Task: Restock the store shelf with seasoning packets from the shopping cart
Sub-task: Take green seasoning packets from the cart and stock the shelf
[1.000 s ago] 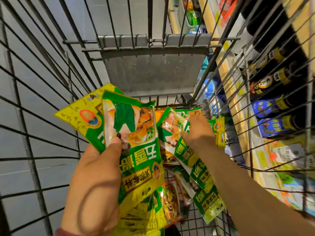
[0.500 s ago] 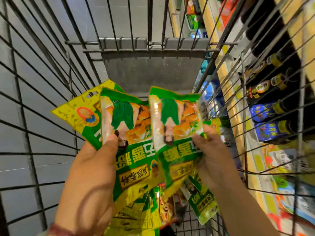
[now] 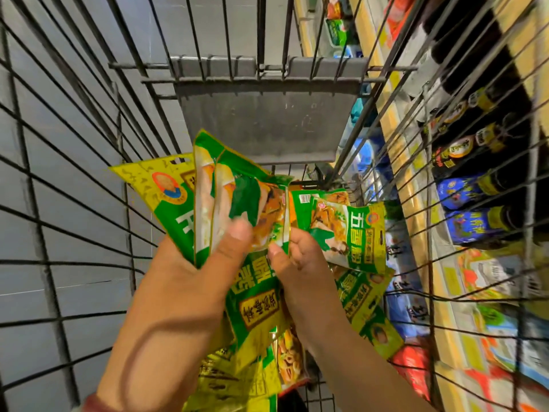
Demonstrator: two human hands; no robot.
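Over the wire shopping cart [image 3: 74, 179], my left hand [image 3: 184, 292] grips a fan of several green and yellow seasoning packets [image 3: 214, 203], thumb pressed across their fronts. My right hand [image 3: 300, 263] pinches the right edge of the front packet in that fan, right beside the left thumb. More seasoning packets [image 3: 350, 233] lie loose in the cart under and to the right of my right hand. The store shelf [image 3: 416, 179] runs along the right side, seen through the cart's wire.
A grey fold-down flap [image 3: 264, 114] closes the cart's far end. Dark sauce bottles [image 3: 481, 197] with blue and yellow labels lie in rows on the shelf to the right. Grey floor tiles [image 3: 44, 114] show through the wire on the left.
My right hand has brought its picked-up packet left against the stack in my left hand. The left thumb has shifted over onto it. The camera has tilted slightly.
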